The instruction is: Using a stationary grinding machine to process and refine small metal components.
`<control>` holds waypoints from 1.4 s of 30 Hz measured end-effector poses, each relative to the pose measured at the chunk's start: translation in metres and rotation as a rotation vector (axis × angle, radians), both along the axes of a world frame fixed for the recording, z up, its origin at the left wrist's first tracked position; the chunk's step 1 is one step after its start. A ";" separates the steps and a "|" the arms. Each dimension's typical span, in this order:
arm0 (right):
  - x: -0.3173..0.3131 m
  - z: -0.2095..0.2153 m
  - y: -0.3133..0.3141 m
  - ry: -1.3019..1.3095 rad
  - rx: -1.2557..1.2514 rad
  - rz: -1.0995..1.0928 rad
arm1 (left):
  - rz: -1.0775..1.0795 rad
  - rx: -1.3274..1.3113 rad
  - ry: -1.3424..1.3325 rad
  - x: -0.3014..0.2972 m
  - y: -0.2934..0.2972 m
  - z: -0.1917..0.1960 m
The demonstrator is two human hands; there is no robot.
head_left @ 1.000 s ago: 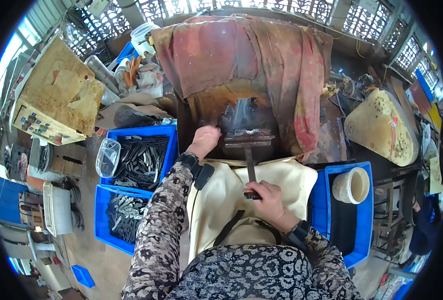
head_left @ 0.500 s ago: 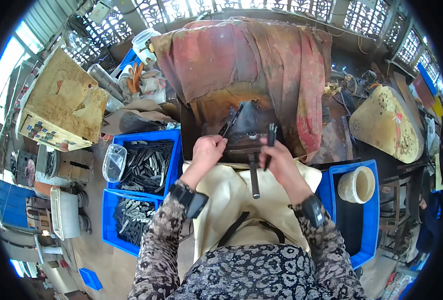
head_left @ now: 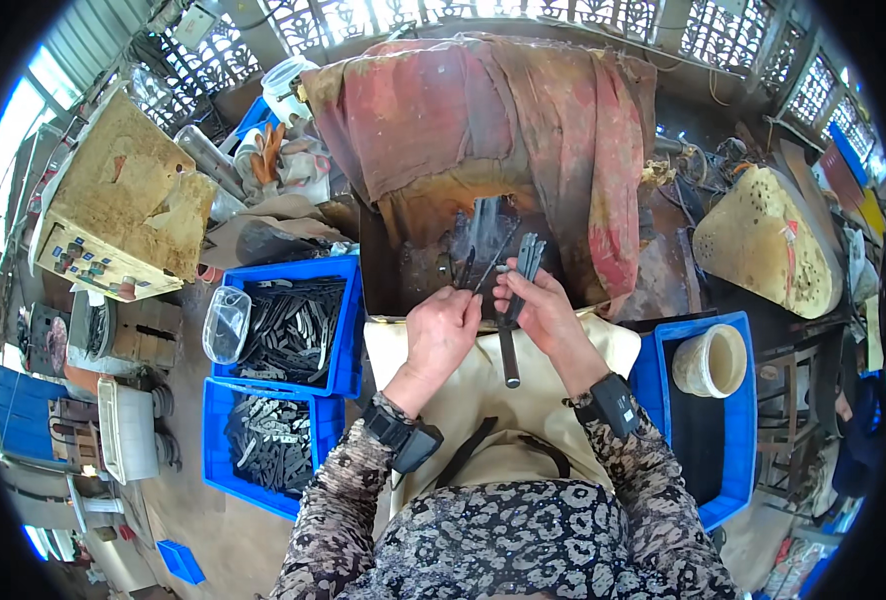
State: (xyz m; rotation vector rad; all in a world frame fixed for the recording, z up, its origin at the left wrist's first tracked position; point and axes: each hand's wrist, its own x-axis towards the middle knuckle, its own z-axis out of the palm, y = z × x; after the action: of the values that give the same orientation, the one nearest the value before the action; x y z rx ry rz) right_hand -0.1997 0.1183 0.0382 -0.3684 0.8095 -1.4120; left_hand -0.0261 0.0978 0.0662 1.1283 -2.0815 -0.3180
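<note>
Strips (head_left: 530, 258), dark and bunched, are below the red cloth (head_left: 503, 110), gripped by the right hand (head_left: 545, 315). Beside it, also below the cloth, the left hand (head_left: 443, 332) pinches a slim dark piece (head_left: 489, 270) between curled fingers.

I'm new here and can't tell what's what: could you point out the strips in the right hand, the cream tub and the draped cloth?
Strips (head_left: 530, 256): head view, upper part of the bunch.
Cream tub (head_left: 692, 367): head view, outer wall.
Cloth (head_left: 493, 120): head view, reddish middle.
</note>
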 end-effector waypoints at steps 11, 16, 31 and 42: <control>0.010 -0.018 0.000 -0.042 0.023 -0.105 | -0.073 0.037 -0.231 0.007 0.019 -0.018; -0.012 0.000 0.028 0.616 -0.042 -0.036 | -0.198 0.715 0.420 0.045 -0.041 -0.009; 0.013 -0.005 0.105 1.558 -0.518 0.197 | -0.335 0.381 -0.136 0.005 -0.142 -0.120; 0.021 -0.001 0.106 1.637 -0.553 0.157 | -0.443 0.254 -0.328 0.014 -0.144 -0.117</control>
State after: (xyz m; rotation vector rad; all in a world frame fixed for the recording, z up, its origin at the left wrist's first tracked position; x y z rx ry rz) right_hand -0.1790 0.2238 0.0368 -2.1060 1.5614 -0.9290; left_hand -0.0119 -0.0467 -0.0512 0.8914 -2.6410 -0.6611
